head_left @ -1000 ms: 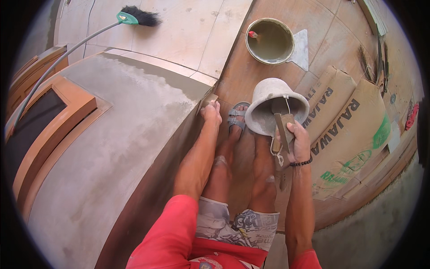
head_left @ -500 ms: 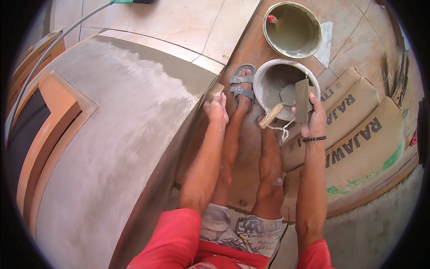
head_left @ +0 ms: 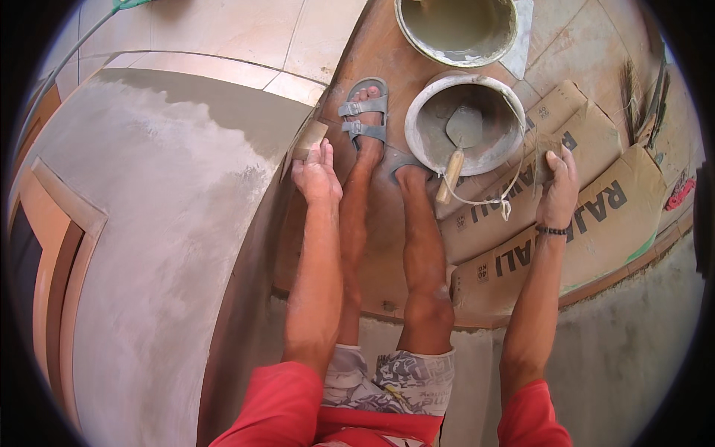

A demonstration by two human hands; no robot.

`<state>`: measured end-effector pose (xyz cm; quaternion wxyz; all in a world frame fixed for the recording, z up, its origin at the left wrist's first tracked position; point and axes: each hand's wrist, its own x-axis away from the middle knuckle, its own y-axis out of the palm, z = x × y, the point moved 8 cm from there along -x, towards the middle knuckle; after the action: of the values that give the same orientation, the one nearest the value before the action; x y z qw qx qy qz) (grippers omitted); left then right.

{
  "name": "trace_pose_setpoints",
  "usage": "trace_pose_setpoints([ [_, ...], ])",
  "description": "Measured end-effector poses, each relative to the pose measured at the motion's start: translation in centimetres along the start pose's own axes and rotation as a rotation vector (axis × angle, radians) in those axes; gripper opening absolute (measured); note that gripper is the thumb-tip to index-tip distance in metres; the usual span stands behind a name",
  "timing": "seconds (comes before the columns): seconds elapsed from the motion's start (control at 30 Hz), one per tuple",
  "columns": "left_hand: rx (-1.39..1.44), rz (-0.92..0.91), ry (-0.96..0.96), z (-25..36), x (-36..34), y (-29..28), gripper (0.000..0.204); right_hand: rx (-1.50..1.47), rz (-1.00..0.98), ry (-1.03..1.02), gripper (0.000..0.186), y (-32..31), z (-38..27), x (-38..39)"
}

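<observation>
My left hand (head_left: pixel 319 175) is closed on a small tan rectangular block (head_left: pixel 311 139) at the edge of the plastered ledge. Its exact material is hard to make out. In my right hand (head_left: pixel 558 190) is a thin, flat grey-brown rectangular plate (head_left: pixel 546 158), held upright to the right of the near bucket and over the paper sacks. A trowel (head_left: pixel 465 128) rests with its blade inside the near bucket (head_left: pixel 412 123), its wooden handle leaning out over the rim toward me. Wet plaster (head_left: pixel 223 100) darkens the far part of the ledge.
Behind the near bucket stands a second bucket (head_left: pixel 514 33) of murky water. Brown paper sacks (head_left: pixel 596 195) lie at the right, with a bundle of bristles (head_left: pixel 629 100) beyond them. My sandalled foot (head_left: pixel 365 112) is between ledge and buckets. An orange-framed opening (head_left: pixel 56 223) borders the ledge.
My right hand has moved right with the plate, away from the near bucket, uncovering the trowel. My left hand stays by the ledge edge with the block. The view has shifted somewhat.
</observation>
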<state>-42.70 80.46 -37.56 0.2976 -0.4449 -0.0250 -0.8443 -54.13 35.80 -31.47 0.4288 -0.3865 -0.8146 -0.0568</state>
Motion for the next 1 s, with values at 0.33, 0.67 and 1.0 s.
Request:
trace_pose_setpoints([
  [0.33,-0.006,0.000,-0.023,0.4,-1.0,0.0,0.037,-0.244,-0.323,0.473,0.043,11.9,10.0,1.9],
  [0.67,-0.025,-0.009,-0.020,-0.2,-0.9,0.3,0.032,-0.218,-0.027,0.518,0.037,14.0,19.7,-6.9],
  [1.0,-0.051,-0.039,0.032,0.2,-0.7,0.2,0.033,-0.060,-0.150,0.437,0.043,15.3,20.6,-8.2],
])
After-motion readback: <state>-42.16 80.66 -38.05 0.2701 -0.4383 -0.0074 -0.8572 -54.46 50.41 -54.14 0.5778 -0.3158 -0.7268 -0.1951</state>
